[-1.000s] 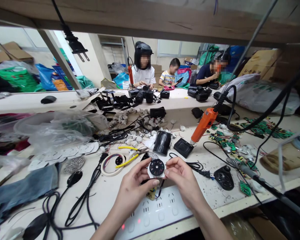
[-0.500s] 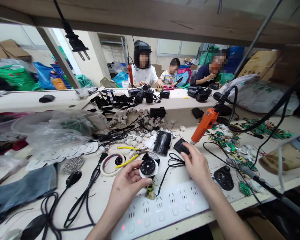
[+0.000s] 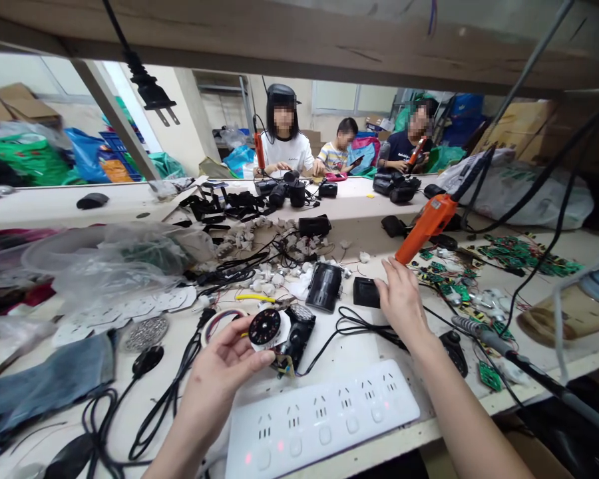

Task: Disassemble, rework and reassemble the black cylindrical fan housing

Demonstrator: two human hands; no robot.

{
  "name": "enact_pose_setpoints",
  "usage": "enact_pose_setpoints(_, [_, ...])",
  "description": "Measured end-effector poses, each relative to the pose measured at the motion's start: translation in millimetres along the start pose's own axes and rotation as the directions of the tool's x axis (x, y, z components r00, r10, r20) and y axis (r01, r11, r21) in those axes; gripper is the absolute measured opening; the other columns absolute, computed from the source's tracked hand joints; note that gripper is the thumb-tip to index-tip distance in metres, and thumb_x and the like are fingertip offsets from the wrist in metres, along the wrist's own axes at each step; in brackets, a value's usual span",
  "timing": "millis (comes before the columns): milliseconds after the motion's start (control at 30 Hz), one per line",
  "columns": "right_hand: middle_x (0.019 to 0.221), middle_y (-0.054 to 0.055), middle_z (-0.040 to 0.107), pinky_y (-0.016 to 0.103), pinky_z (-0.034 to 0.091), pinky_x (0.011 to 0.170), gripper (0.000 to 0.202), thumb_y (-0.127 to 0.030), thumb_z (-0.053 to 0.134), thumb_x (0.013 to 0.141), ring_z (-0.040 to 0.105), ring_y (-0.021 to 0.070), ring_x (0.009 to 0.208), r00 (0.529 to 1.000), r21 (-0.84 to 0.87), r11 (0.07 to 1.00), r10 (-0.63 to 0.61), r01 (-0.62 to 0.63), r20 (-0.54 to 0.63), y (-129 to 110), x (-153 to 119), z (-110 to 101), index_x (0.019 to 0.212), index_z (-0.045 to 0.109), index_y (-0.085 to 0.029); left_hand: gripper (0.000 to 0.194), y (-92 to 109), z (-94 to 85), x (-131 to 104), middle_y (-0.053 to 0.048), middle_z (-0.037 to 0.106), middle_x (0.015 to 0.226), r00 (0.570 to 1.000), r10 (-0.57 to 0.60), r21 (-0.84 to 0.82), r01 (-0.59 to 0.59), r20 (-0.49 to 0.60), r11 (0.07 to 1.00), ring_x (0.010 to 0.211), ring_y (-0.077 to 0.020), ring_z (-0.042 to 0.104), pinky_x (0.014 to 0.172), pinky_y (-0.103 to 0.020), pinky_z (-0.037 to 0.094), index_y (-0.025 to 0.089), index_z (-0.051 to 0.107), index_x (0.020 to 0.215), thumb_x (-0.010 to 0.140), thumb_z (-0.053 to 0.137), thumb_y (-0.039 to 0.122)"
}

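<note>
The left hand (image 3: 216,370) pinches a black dial (image 3: 265,326) on a white plate (image 3: 283,331), held above the near counter (image 3: 352,352), beyond the white power strip (image 3: 324,416). The right hand (image 3: 404,303) meets a black box (image 3: 366,293) farther right, just beside an orange tool (image 3: 426,230); whether it grips cannot be told.

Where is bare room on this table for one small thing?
There is some between the power strip, the looped black cable and the casing beside the left hand. Also beside the black piece on the raised ledge, far left. White parts crowd left of the black cylinder; green circuit boards crowd the right side.
</note>
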State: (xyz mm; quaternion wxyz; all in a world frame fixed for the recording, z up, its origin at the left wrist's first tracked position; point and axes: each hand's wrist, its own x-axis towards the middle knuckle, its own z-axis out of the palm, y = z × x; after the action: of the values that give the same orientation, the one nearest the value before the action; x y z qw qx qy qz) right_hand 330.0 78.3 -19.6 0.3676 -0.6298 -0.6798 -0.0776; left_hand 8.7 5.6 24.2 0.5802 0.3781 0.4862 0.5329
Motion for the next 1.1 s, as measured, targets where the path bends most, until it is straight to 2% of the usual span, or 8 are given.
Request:
enact_pose_setpoints(67, [0.142, 0.023, 0.045, 0.057, 0.033, 0.111, 0.047, -0.030, 0.054, 0.095, 0.036, 0.0405, 0.133, 0.999, -0.023, 0.999, 0.038, -0.037, 0.040, 9.6, 3.0, 3.4, 0.135, 0.053, -0.007, 0.063, -3.9, -0.9, 0.0, -0.006, 0.077, 0.099, 1.000, -0.009, 0.019, 0.008, 0.017, 1.000, 0.090, -0.0197, 0.074, 0.081, -0.027, 0.061, 0.016, 0.061, 0.108, 0.054, 0.092, 0.024])
enact_pose_setpoints(200, [0.143, 0.023, 0.045, 0.059, 0.036, 0.108, 0.073, -0.041, 0.075, 0.080, 0.039, 0.0440, 0.132, 0.975, -0.047, 0.995, 0.097, -0.089, 0.199, 25.4, 1.3, 6.1, 0.140, 0.049, -0.009, 0.065, -9.2, 1.1, -0.2, -0.002, 0.077, 0.088, 0.999, -0.041, 0.056, 0.041, 0.003, 0.998, 0.083, -0.0162, 0.073, 0.077, -0.023, 0.060, 0.016, 0.060, 0.110, 0.053, 0.091, 0.025])
enact_pose_setpoints(267, [0.140, 0.019, 0.049, 0.054, 0.041, 0.106, 0.078, -0.039, 0.079, 0.076, 0.046, 0.0401, 0.128, 0.952, -0.038, 0.995, 0.099, -0.092, 0.289, 29.9, -1.2, 5.7, 0.143, 0.047, -0.015, 0.065, -9.7, 3.9, 0.1, -0.001, 0.076, 0.086, 0.999, -0.052, 0.061, 0.053, -0.007, 0.997, 0.081, -0.0155, 0.072, 0.075, -0.023, 0.059, 0.016, 0.060, 0.110, 0.053, 0.091, 0.025])
enact_pose_setpoints(367, [0.131, 0.011, 0.057, 0.042, 0.047, 0.103, 0.072, -0.028, 0.076, 0.074, 0.057, 0.0308, 0.118, 0.925, -0.009, 0.996, 0.083, -0.086, 0.371, 31.3, -4.8, 5.6, 0.140, 0.049, -0.019, 0.065, -10.0, 7.6, 1.3, -0.002, 0.077, 0.088, 0.998, -0.061, 0.049, 0.061, 0.004, 0.997, 0.082, -0.0158, 0.072, 0.077, -0.024, 0.059, 0.016, 0.059, 0.109, 0.054, 0.091, 0.024])
enact_pose_setpoints(767, [0.120, 0.011, 0.056, 0.045, 0.047, 0.101, 0.054, -0.031, 0.063, 0.076, 0.057, 0.0313, 0.113, 0.961, 0.099, 0.993, 0.030, -0.059, 0.273, 15.7, -34.9, -1.7, 0.128, 0.053, -0.018, 0.065, -8.4, 9.5, 5.4, 0.001, 0.075, 0.077, 0.999, -0.028, -0.005, 0.028, -0.044, 1.000, 0.070, -0.0104, 0.067, 0.070, -0.020, 0.055, 0.014, 0.059, 0.104, 0.049, 0.092, 0.020])
enact_pose_setpoints(867, [0.120, 0.011, 0.057, 0.045, 0.047, 0.101, 0.053, -0.031, 0.062, 0.076, 0.057, 0.0313, 0.113, 0.957, 0.145, 0.987, 0.018, -0.062, 0.289, 11.5, -37.1, -6.9, 0.126, 0.054, -0.018, 0.065, -7.6, 11.4, 8.7, 0.001, 0.075, 0.077, 0.998, -0.024, -0.034, 0.023, -0.049, 0.999, 0.069, -0.0102, 0.067, 0.068, -0.020, 0.055, 0.014, 0.059, 0.103, 0.047, 0.092, 0.019])
enact_pose_setpoints(933, [0.120, 0.009, 0.058, 0.043, 0.047, 0.101, 0.052, -0.029, 0.062, 0.074, 0.057, 0.0299, 0.114, 0.930, 0.203, 0.976, -0.002, -0.077, 0.367, 5.9, -37.5, -10.9, 0.125, 0.055, -0.020, 0.065, -6.3, 11.8, 9.9, 0.000, 0.075, 0.076, 0.998, -0.033, -0.043, 0.031, -0.049, 0.999, 0.068, -0.0105, 0.067, 0.067, -0.020, 0.055, 0.013, 0.060, 0.102, 0.045, 0.092, 0.017])
enact_pose_setpoints(1100, [0.122, 0.008, 0.056, 0.040, 0.047, 0.101, 0.055, -0.024, 0.061, 0.073, 0.058, 0.0265, 0.114, 0.811, 0.293, 0.946, -0.063, -0.137, 0.582, -15.5, -40.5, -19.2, 0.127, 0.055, -0.020, 0.066, -2.7, 11.2, 8.5, 0.000, 0.075, 0.073, 0.999, -0.043, -0.052, 0.041, -0.029, 0.998, 0.063, -0.0094, 0.065, 0.063, -0.019, 0.052, 0.013, 0.061, 0.102, 0.043, 0.092, 0.015])
